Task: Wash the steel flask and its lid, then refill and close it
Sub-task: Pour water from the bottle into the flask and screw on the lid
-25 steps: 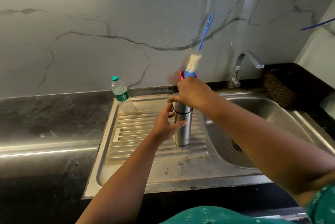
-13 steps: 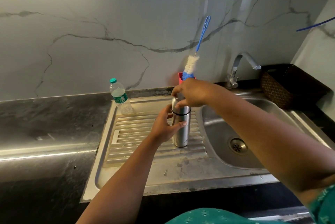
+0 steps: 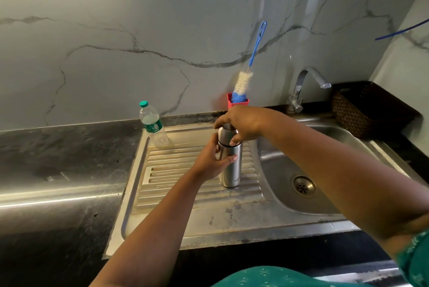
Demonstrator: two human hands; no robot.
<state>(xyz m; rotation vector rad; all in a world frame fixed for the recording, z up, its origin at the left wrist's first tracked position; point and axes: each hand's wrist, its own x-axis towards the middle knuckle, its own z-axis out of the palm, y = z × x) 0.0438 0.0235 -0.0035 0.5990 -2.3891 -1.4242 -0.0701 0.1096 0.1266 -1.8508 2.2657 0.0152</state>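
Note:
The steel flask (image 3: pixel 230 171) stands upright on the ribbed drainboard (image 3: pixel 176 170) just left of the sink bowl. Its steel lid (image 3: pixel 226 134) sits on top, above a dark ring at the neck. My left hand (image 3: pixel 212 161) wraps the flask's body from the left side. My right hand (image 3: pixel 243 124) comes from the right and grips the lid from above, hiding most of it. Whether the lid is screwed tight or loose cannot be told.
A clear plastic water bottle (image 3: pixel 153 124) with a green cap stands at the drainboard's back left. A red holder (image 3: pixel 238 102) with a blue bottle brush (image 3: pixel 251 61) stands behind the flask. The tap (image 3: pixel 306 84) and sink bowl (image 3: pixel 290 161) lie right, a dark wicker basket (image 3: pixel 362 110) beyond.
My right hand has turned on the lid, with the fingers shifting around it. The flask stays in place in my left hand. The camera has tilted slightly.

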